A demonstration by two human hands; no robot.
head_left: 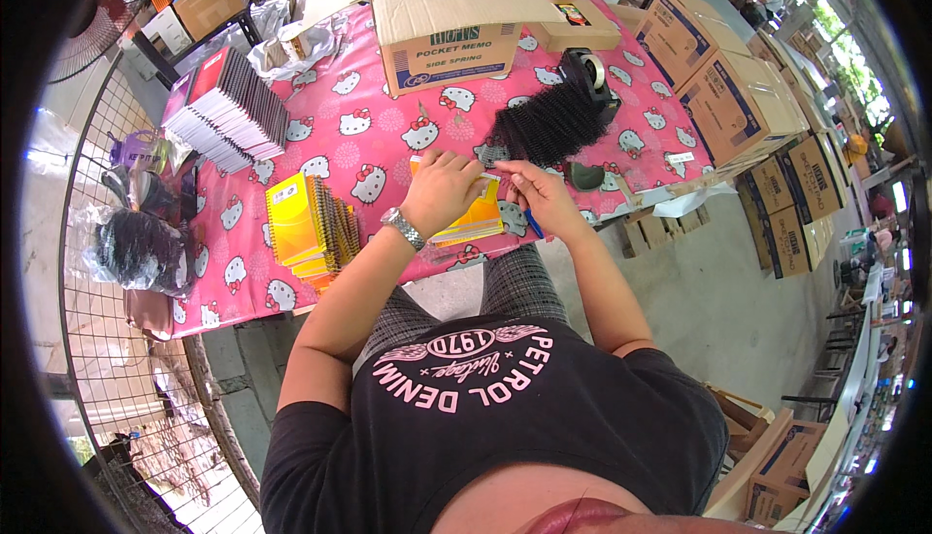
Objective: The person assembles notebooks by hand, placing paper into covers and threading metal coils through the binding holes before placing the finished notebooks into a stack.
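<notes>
A small stack of yellow notebooks [478,223] lies at the table's front edge before me. Over its upper left part is my left hand [447,189], a metal watch on the wrist and its bent fingers gripping the top notebook. My right hand [544,200] is beside the notebooks' upper right corner, thumb and fingers pinched together near the left fingertips. From under its palm sticks a slim blue tool [533,223], partly hidden; its kind is unclear. Just beyond both hands lies a heap of black spiral binding coils [549,126]. Whatever sits between the fingertips is too small to make out.
Spiral-bound yellow notebooks [301,223] stand stacked at the left. Farther back is a taller stack of dark-covered notebooks [228,107]. An open cardboard box [447,44] stands at the far side, a tape dispenser [594,78] behind the coils. Cartons [728,107] are piled at right.
</notes>
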